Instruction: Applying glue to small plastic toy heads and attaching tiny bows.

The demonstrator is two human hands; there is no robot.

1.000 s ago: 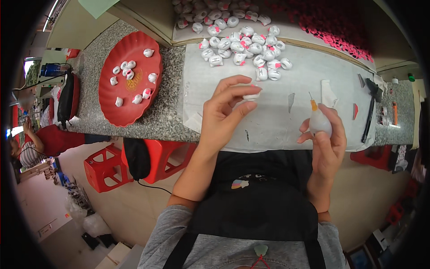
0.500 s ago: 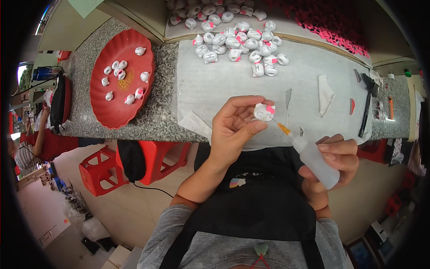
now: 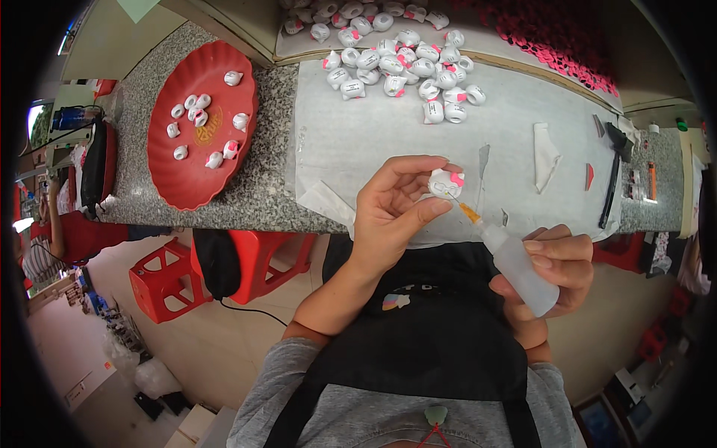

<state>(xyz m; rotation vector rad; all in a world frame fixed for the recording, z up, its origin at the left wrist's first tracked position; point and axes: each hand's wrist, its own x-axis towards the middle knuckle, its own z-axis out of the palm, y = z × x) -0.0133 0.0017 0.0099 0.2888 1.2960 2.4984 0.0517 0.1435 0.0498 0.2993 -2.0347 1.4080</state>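
Pinching the white bead (image 3: 445, 183) in our left hand (image 3: 382, 215), we grip the bottle (image 3: 520, 270) in our right hand (image 3: 570, 267), below-right of the bead, its long axis pointing the orange tip (image 3: 469, 213) up-left at it.

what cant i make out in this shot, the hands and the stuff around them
Head view: back of the white piece, turned away and covered by the left hand.
Head view: whether the needle touches it, too small.
Head view: lower side of the bottle, behind the right hand.
Head view: single pink pieces, small and shadowed.
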